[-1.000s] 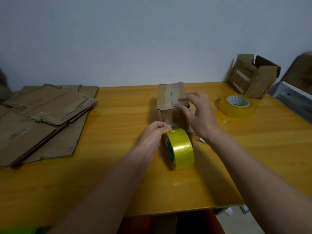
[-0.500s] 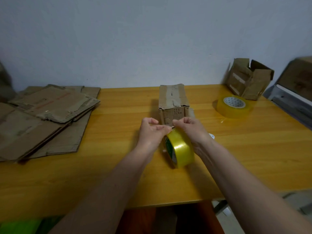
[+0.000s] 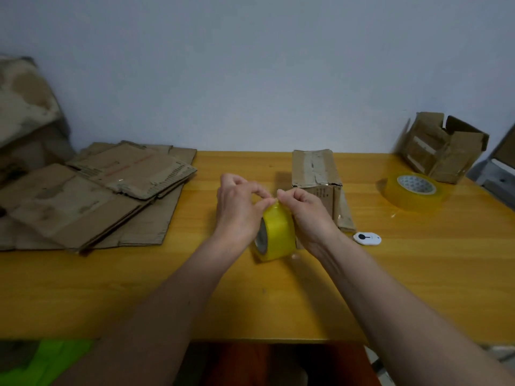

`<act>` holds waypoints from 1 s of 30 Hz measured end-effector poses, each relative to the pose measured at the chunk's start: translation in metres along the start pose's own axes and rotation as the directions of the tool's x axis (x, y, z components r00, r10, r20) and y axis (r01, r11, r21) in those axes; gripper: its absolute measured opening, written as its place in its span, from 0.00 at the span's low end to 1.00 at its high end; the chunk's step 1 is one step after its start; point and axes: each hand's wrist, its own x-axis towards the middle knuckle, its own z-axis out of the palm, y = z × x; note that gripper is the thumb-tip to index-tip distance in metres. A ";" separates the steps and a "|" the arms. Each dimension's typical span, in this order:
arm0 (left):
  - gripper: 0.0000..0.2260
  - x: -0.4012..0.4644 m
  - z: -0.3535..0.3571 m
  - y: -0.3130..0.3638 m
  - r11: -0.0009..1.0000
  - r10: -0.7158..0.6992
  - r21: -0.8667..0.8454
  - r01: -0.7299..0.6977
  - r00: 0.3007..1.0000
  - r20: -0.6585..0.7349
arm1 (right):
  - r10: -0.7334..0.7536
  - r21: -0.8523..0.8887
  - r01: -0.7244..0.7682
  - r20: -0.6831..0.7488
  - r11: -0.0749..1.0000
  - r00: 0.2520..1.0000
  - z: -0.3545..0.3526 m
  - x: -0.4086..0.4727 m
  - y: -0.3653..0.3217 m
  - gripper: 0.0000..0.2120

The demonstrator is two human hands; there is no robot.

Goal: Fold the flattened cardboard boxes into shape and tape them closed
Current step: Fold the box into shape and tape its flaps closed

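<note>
Both my hands' fingers pinched the tape roll top; the folded box stood just beyond.

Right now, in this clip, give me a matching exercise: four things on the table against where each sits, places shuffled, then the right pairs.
Things:
1. stack of flattened boxes
2. yellow tape roll
3. wide tape roll
4. small white tool

Places:
A. lying flat near the open box at far right
B. standing on edge between the left hand and right hand
C. left end of the table
D. just right of the folded box, near its lower flap

Pairs: 1-C, 2-B, 3-A, 4-D
</note>
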 end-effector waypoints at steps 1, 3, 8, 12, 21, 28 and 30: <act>0.07 0.003 -0.009 -0.004 1.000 -0.009 -0.015 0.009 1.000 0.006 | 0.005 0.041 -0.006 0.025 0.999 1.000 0.009 0.002 0.002 0.11; 0.08 0.008 -0.026 -0.011 1.000 0.009 0.024 -0.009 1.000 0.010 | 0.022 0.092 -0.029 0.084 0.995 0.996 0.027 0.005 0.008 0.06; 0.06 0.020 -0.046 -0.029 0.850 0.000 0.523 -0.056 0.994 0.106 | 0.230 0.180 -0.271 0.222 0.946 0.948 0.061 0.002 0.025 0.25; 0.10 0.011 -0.025 -0.041 0.681 -0.085 0.713 -0.170 0.948 0.308 | 0.291 -0.164 -0.264 0.168 0.950 0.942 0.048 -0.007 0.034 0.20; 0.28 0.010 0.021 -0.046 0.489 -0.289 0.807 -0.332 0.811 0.509 | -0.333 -0.782 0.128 -0.107 0.610 0.937 -0.052 -0.006 0.008 0.06; 0.34 0.050 0.044 0.009 0.927 0.039 0.326 -0.187 0.911 0.411 | -0.440 -0.959 0.188 0.079 0.211 0.895 -0.084 0.045 -0.021 0.20; 0.29 0.055 0.063 0.020 0.975 0.106 0.130 -0.178 0.895 0.434 | -0.332 -0.923 0.195 0.079 0.333 0.940 -0.091 0.054 -0.017 0.19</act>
